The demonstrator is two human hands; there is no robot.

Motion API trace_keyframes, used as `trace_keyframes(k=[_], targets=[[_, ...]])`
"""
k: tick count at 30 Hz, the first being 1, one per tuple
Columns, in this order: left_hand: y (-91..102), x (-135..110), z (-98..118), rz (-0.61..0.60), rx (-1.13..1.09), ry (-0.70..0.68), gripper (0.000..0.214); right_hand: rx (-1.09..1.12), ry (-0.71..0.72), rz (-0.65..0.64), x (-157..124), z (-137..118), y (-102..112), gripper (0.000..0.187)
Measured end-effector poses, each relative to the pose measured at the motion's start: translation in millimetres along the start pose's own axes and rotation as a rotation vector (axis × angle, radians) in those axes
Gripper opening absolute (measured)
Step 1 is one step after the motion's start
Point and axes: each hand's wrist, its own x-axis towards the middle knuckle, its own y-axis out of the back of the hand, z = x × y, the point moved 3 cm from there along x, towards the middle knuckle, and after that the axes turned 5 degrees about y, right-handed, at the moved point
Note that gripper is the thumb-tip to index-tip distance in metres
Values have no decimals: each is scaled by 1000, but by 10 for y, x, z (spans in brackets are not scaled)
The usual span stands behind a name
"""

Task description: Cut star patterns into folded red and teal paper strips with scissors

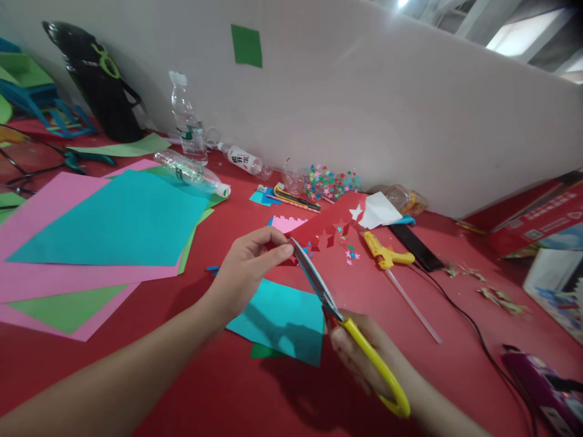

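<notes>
Left hand: the left hand (246, 273) pinches the near edge of a red paper (328, 227) between thumb and fingertips, the forearm stretched across the table.
Right hand: the right hand (359, 358) is wrapped through the yellow handles of the scissors (350, 328), fingers closed around them.
Scissors: the blades point away and to the left, lying close together, with the tip at the paper's edge just beside the left fingertips.
Red paper: it is lifted slightly off the table (228, 388) and runs from the left fingers back toward the white paper (378, 212); star-shaped holes show in it.
Under the hands: a small teal sheet (282, 318) lies flat, with a green scrap (260, 351) peeking out below it.
Just beyond: a pink scalloped piece (286, 223), loose paper stars (330, 182), and a yellow glue gun (387, 255) with its clear stick (412, 306).
Left side: a large teal sheet (122, 221) on overlapping pink sheets (45, 206), with a plastic bottle (191, 173) lying at their far corner.
Right side: a black cord (473, 328) runs to a purple tool (542, 379) at the table's near edge.
</notes>
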Motion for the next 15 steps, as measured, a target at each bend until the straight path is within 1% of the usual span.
trace_keyframes(k=[2,4,5,7,9,10,11,15], targets=[[8,1,-12,12,9,11,11,36,-45,10,-3,28,-17,52],[28,9,-34,30,7,30,11,89,-62,64,3,37,-3,50],[41,16,-50,37,-1,43,11,116,-42,107,11,26,20,49],[58,29,-94,37,-8,82,11,153,48,236,41,-22,105,46],[49,35,-146,11,19,124,11,159,141,361,87,-72,211,43],[31,32,-173,-13,50,144,11,177,174,401,117,-87,258,42],[4,25,-197,-40,85,158,12,208,204,418,153,-94,297,44],[-153,-22,-269,-193,204,206,16,318,242,365,302,-41,376,54]])
